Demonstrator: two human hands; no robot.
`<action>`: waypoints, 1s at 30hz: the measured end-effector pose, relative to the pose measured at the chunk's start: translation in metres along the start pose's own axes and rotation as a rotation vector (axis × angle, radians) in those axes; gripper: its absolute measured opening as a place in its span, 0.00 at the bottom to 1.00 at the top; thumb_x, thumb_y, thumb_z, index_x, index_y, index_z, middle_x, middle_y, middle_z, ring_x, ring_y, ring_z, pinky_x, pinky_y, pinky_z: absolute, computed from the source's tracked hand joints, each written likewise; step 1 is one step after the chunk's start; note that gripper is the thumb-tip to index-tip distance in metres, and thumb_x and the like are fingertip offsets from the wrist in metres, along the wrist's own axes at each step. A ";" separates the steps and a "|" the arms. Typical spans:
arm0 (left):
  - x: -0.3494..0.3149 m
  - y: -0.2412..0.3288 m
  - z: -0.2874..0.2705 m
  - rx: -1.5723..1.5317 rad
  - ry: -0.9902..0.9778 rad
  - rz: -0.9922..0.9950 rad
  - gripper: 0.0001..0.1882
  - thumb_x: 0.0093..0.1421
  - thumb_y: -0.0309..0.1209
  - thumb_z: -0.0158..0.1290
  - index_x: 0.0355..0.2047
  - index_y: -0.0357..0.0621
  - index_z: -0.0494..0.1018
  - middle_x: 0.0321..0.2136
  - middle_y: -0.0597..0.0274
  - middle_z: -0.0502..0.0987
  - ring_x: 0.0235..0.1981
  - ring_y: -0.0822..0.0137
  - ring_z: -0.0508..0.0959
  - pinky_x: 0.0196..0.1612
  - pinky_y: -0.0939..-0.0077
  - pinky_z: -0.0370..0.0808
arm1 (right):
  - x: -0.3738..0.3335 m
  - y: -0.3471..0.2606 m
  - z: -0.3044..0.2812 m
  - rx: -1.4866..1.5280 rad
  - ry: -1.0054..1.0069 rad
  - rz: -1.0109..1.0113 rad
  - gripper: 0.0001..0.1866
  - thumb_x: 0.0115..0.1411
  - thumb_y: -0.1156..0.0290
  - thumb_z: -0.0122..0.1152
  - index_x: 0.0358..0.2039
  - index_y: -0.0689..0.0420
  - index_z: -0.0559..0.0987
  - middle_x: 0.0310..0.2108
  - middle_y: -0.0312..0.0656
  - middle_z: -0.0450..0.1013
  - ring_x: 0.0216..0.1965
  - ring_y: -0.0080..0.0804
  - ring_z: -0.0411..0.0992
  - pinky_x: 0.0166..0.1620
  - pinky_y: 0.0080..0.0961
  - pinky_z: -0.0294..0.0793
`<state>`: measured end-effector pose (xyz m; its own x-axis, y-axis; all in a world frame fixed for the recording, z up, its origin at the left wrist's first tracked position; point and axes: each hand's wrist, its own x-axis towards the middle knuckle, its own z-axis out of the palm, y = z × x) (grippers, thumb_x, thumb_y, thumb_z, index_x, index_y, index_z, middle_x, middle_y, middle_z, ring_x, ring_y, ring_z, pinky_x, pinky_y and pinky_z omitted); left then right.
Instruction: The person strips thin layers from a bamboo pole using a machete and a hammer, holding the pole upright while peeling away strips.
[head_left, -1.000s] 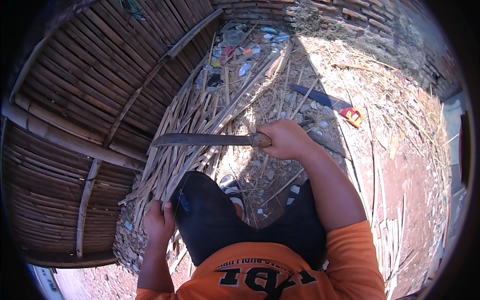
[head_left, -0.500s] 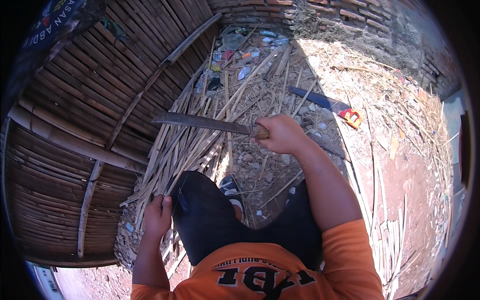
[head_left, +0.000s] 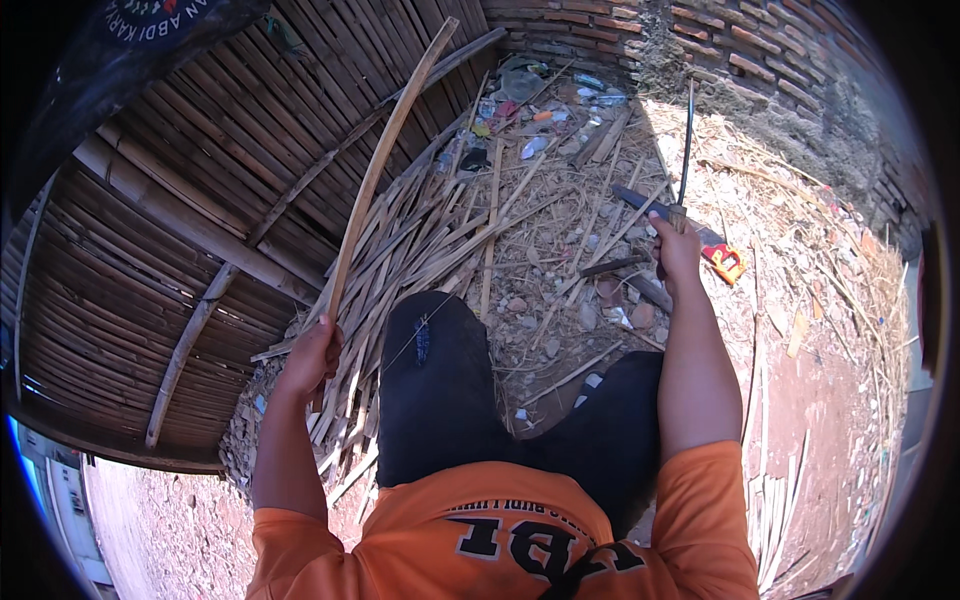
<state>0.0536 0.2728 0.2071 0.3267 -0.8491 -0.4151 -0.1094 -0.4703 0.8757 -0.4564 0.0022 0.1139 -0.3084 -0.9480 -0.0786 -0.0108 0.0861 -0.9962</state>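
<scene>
A long, slightly curved bamboo strip [head_left: 376,168] rises from my left hand [head_left: 311,358], whose fingers are wrapped round its lower end. The strip slants up and to the right across the slatted wall. My right hand [head_left: 677,250] grips a machete [head_left: 688,145] with its blade pointing up and away, seen nearly edge-on. Its handle is mostly hidden in my fist. Close behind that hand, a handsaw [head_left: 727,263] with a red and yellow handle lies on the ground. Between the hands are my knees in dark trousers [head_left: 435,400].
Many split bamboo strips [head_left: 400,250] are heaped along the slatted bamboo wall [head_left: 190,150] at left. Litter [head_left: 535,147] and stones [head_left: 590,317] cover the ground ahead. A brick wall [head_left: 750,65] closes the far side. Dry straw [head_left: 800,190] lies in the sun at right.
The machete has swung from lying crosswise, pointing left, to pointing upward, and my right hand moved right. A bamboo strip now stands up from my left hand, which has risen slightly.
</scene>
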 end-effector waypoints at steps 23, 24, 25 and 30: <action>0.070 0.125 0.122 -0.813 -0.280 0.456 0.22 0.77 0.56 0.35 0.45 0.51 0.65 0.26 0.73 0.60 0.25 0.74 0.61 0.33 0.73 0.64 | -0.050 -0.029 0.038 0.028 -0.320 0.041 0.16 0.63 0.57 0.72 0.34 0.52 0.74 0.21 0.30 0.68 0.18 0.18 0.64 0.20 0.20 0.58; 0.073 0.127 0.128 -0.813 -0.265 0.474 0.22 0.77 0.56 0.35 0.45 0.51 0.65 0.26 0.72 0.60 0.25 0.73 0.61 0.33 0.73 0.65 | -0.058 -0.033 0.046 0.044 -0.379 0.032 0.17 0.62 0.56 0.72 0.34 0.53 0.74 0.22 0.30 0.69 0.18 0.18 0.65 0.20 0.20 0.60; 0.076 0.129 0.133 -0.811 -0.250 0.492 0.22 0.77 0.56 0.34 0.45 0.52 0.65 0.26 0.72 0.60 0.25 0.73 0.61 0.33 0.72 0.65 | -0.069 -0.039 0.055 0.061 -0.439 0.021 0.18 0.62 0.56 0.73 0.35 0.54 0.75 0.23 0.31 0.71 0.19 0.17 0.66 0.21 0.19 0.62; 0.089 0.138 0.181 -0.781 -0.147 0.611 0.24 0.77 0.57 0.34 0.46 0.51 0.64 0.27 0.69 0.61 0.27 0.70 0.62 0.36 0.67 0.68 | -0.115 -0.054 0.085 0.195 -0.670 0.007 0.15 0.62 0.60 0.73 0.36 0.57 0.77 0.24 0.31 0.73 0.19 0.15 0.65 0.21 0.17 0.60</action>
<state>-0.1025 0.0886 0.2467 0.2949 -0.9385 0.1798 0.4445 0.3013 0.8436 -0.3397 0.0807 0.1741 0.3461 -0.9378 -0.0282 0.1790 0.0955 -0.9792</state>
